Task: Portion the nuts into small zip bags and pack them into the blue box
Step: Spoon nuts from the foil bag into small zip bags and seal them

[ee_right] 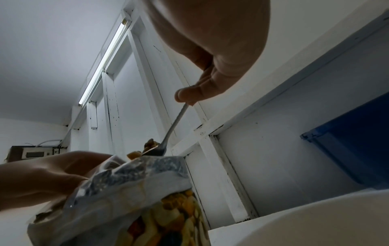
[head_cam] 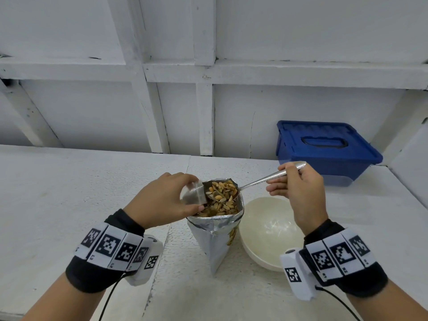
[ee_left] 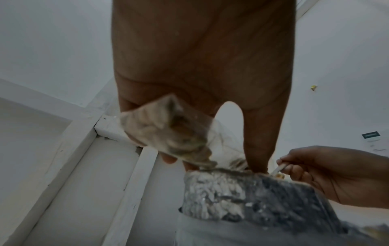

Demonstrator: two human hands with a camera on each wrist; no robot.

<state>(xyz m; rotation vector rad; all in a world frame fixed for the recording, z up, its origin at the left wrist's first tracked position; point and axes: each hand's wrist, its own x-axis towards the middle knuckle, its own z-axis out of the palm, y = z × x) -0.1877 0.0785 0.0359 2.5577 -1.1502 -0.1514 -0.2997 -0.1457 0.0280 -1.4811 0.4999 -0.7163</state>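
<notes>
Scooping step: right hand (head_cam: 298,188) pinching spoon (head_cam: 261,180) over foil pouch (head_cam: 217,230); left hand (head_cam: 159,200) pinching small zip bag (head_cam: 193,194) beside pouch mouth. Next, probably: tipping nuts (head_cam: 221,193) into bag.

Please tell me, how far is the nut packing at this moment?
Early stage. Done: the foil nut bag stands open on the table. In hand: the left hand holds a small zip bag at its mouth, and the right hand lifts a spoon loaded with nuts toward it. Left: filling and sealing the bags, then packing; the blue box has its lid on, and no filled bags are visible.
</notes>
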